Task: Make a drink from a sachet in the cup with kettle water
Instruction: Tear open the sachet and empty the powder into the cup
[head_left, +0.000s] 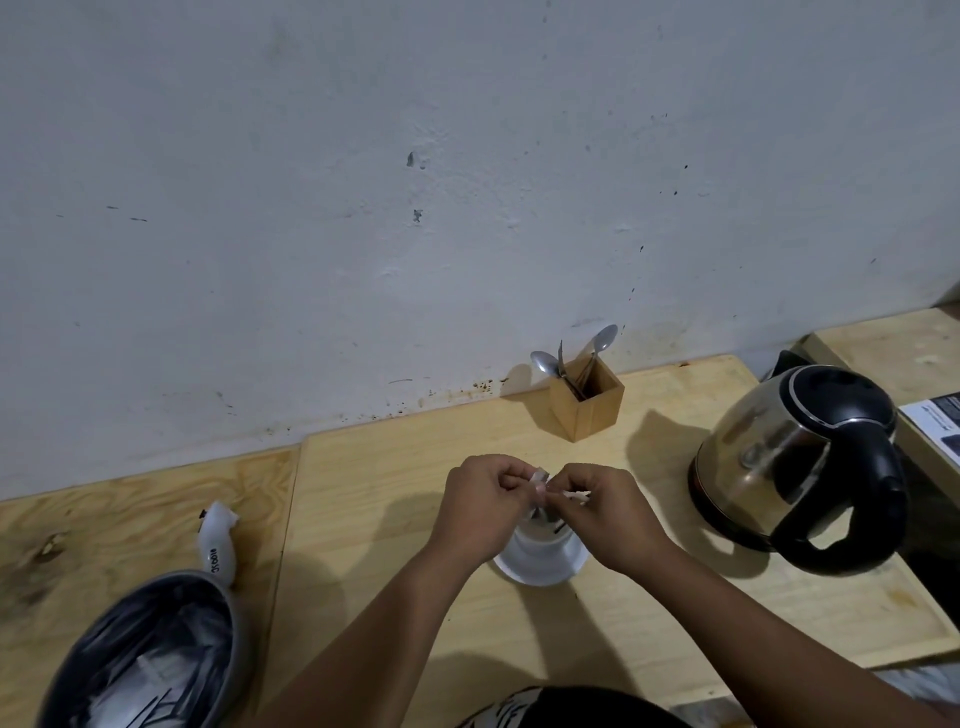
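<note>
Both my hands meet over the white cup (543, 543), which stands on a white saucer (540, 571) on the wooden table. My left hand (485, 506) and my right hand (605, 512) each pinch the top of a small white sachet (540, 480), held upright just above the cup. The sachet's lower part hangs between my hands into the cup mouth. A steel kettle (795, 460) with a black lid and handle stands to the right of the cup, apart from my hands.
A wooden holder (587, 397) with several spoons stands against the wall behind the cup. At lower left is a grey bin (150, 654) lined with a bag, with a white wrapper (218, 540) beside it. A dark box (935, 431) sits at the right edge.
</note>
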